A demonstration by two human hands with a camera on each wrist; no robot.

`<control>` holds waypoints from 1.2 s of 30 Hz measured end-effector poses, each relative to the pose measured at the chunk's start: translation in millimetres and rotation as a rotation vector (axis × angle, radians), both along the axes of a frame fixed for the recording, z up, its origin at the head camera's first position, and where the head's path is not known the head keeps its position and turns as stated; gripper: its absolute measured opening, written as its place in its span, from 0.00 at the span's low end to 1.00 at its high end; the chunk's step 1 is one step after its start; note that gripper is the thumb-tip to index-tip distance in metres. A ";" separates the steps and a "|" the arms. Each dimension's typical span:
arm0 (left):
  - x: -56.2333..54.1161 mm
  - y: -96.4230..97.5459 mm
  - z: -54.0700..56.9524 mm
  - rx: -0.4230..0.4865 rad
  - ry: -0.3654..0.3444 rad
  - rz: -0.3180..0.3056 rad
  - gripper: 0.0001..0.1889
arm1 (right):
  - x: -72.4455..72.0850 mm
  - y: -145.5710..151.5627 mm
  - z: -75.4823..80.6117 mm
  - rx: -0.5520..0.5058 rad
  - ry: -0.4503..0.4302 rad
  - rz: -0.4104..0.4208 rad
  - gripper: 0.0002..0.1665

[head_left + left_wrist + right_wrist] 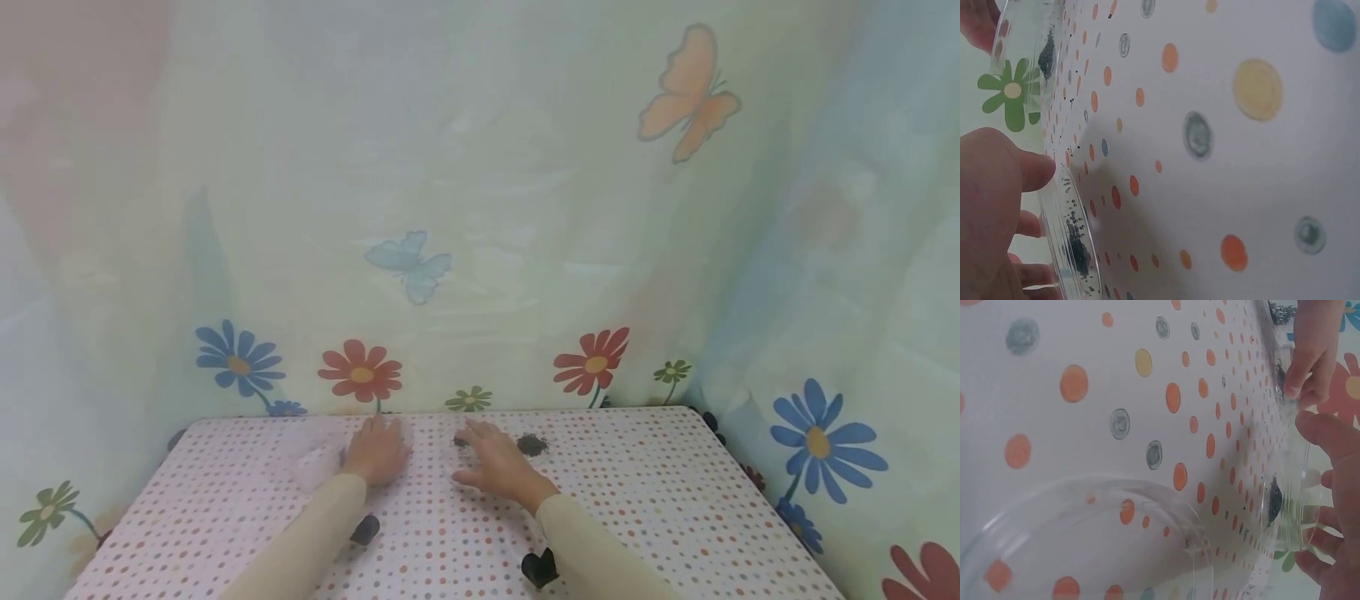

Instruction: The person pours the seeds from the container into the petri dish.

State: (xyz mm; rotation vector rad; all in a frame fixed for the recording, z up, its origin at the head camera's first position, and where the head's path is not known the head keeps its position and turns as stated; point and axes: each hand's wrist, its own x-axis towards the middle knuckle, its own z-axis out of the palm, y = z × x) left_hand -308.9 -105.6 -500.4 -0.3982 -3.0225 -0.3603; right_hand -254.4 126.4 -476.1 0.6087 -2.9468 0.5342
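My left hand point(378, 452) is at the back of the spotted table, its thumb and fingers at the rim of a low clear dish point(1079, 250) with dark granules in it. To its right, my right hand point(498, 462) has its thumb and fingers curved about a clear, taller-sided dish point(1291, 519), which also contains dark granules. In the left wrist view this second dish point(1030, 37) shows beside the right fingers. A dark heap of granules point(532, 445) lies just right of my right hand.
Close to the right wrist camera is a round clear dish point(1207, 537). Another dark heap point(1282, 312) shows beyond the left hand. A few dark grains are scattered on the dotted tabletop point(637, 500). A flower-printed curtain point(495, 167) stands behind the table.
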 end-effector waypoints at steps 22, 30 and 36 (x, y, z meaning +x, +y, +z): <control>2.6 1.6 3.1 0.015 -0.020 0.010 0.31 | -8.5 2.6 -6.6 0.002 -0.010 0.004 0.37; 4.5 1.8 6.4 0.013 -0.025 0.005 0.32 | -10.9 3.0 -5.3 0.014 -0.009 -0.005 0.36; 4.9 1.8 5.8 0.015 -0.040 0.012 0.32 | -13.4 2.5 -5.5 0.011 -0.025 -0.014 0.37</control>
